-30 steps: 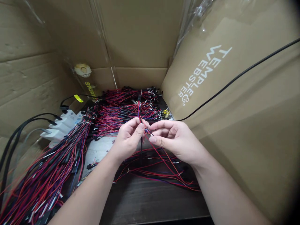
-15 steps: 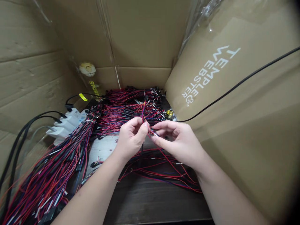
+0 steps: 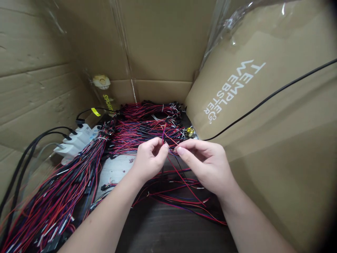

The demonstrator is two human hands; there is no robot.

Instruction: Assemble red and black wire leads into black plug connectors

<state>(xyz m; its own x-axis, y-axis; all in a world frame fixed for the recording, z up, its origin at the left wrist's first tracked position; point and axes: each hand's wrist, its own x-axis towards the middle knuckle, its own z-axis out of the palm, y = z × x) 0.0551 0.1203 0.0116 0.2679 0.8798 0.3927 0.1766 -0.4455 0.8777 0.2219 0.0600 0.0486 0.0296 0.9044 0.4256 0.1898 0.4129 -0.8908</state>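
My left hand and my right hand meet at the middle, both pinching a thin bundle of red, blue and black wires that sticks up between the fingertips. Its loose ends trail down and to the right over the dark table. Behind the hands lies a pile of red and blue wire harnesses. A longer heap of the same wires runs down the left side.
Cardboard walls enclose the table on three sides, one printed with white lettering. A white power strip with black cables sits at the left. A black cable crosses the right cardboard. A small yellow object lies by the far pile.
The hands have shifted slightly right and lower. The upright wire end is shorter above the fingers, and my right fingers have closed further on it.
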